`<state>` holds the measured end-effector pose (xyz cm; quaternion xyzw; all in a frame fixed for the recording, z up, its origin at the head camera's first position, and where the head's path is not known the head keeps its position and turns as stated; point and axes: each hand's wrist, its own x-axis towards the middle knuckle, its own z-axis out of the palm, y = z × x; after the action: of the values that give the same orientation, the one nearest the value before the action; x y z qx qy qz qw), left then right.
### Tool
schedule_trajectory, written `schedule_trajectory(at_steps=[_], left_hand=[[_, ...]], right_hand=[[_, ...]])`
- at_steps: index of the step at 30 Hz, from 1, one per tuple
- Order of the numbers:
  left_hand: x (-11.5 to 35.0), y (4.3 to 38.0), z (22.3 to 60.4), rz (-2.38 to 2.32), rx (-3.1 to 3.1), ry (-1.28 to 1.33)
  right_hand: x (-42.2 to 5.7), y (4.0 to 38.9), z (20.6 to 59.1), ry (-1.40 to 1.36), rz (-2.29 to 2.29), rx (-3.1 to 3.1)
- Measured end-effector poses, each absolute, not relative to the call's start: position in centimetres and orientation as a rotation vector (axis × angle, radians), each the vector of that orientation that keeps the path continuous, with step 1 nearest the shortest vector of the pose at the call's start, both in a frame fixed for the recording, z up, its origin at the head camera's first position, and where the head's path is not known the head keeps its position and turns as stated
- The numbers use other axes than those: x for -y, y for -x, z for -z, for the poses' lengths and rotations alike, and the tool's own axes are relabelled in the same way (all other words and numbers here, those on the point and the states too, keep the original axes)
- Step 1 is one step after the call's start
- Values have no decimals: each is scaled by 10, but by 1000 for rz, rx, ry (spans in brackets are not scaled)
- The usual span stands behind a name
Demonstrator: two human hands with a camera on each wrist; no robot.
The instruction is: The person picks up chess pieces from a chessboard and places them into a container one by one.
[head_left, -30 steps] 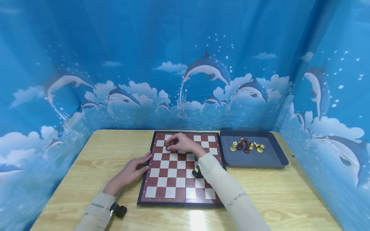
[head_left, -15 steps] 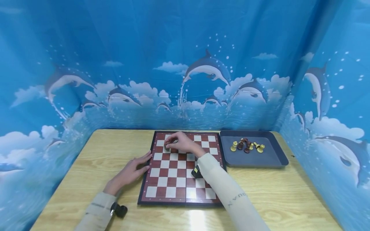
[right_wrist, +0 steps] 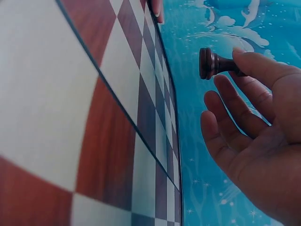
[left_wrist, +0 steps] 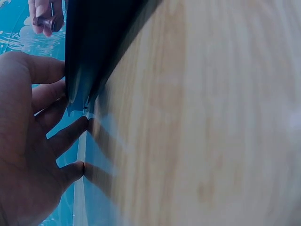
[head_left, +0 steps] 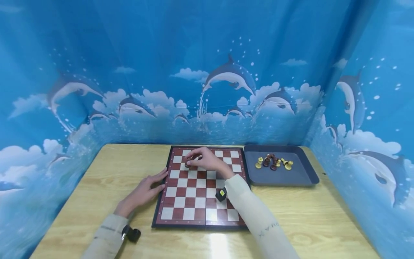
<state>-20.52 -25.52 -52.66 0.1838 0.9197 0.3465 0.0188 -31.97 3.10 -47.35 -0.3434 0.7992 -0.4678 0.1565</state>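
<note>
My right hand [head_left: 208, 159] is over the far left part of a red-and-white chessboard [head_left: 190, 192]. Thumb and forefinger pinch a dark brown chess piece [right_wrist: 214, 63] by its upper end, which the fingertips partly hide. Its round base shows a gap from the board surface in the right wrist view, while the other fingers spread loosely below. At the board's left side, my left hand [head_left: 143, 190] lies with its fingers extended, the fingertips right at the black edge. The left wrist view shows those fingers against the board's dark side [left_wrist: 89, 47].
A grey tray [head_left: 284, 180] stands right of the board at the back, with several yellow and dark brown chess pieces [head_left: 273, 162] grouped in it. Light wood tabletop [head_left: 106, 172] surrounds the board. A blue dolphin-print curtain [head_left: 155, 72] closes off the back and sides.
My right hand keeps its pinch on the chess piece, shifting only slightly over the same area, and the right wrist has turned a little. My left hand stays at the board's edge.
</note>
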Motion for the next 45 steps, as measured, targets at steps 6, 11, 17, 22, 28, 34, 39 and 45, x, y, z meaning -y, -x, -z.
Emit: schedule_trajectory(at_steps=[6, 11, 17, 22, 28, 34, 39, 45], left_hand=[[257, 205, 525, -1063, -2848, -531], [259, 205, 525, -1066, -2851, -534], [262, 203, 525, -1077, -2851, -529], [262, 200, 526, -1062, -2864, -556], [263, 198, 528, -1080, -2868, -572], [261, 198, 532, -1085, -2861, -562], [260, 199, 531, -1096, -2857, -545], [258, 201, 529, -1106, -2857, -589]], right_hand=[[-41, 307, 477, 913, 1420, -2277], [-53, 298, 472, 923, 1443, -2326], [-73, 287, 464, 944, 1501, -2362], [-89, 279, 462, 883, 1539, -2378], [-104, 275, 458, 882, 1562, -2430], [-118, 272, 453, 817, 1558, -2514], [-130, 272, 448, 795, 1537, -2564], [-149, 269, 444, 763, 1560, -2594]])
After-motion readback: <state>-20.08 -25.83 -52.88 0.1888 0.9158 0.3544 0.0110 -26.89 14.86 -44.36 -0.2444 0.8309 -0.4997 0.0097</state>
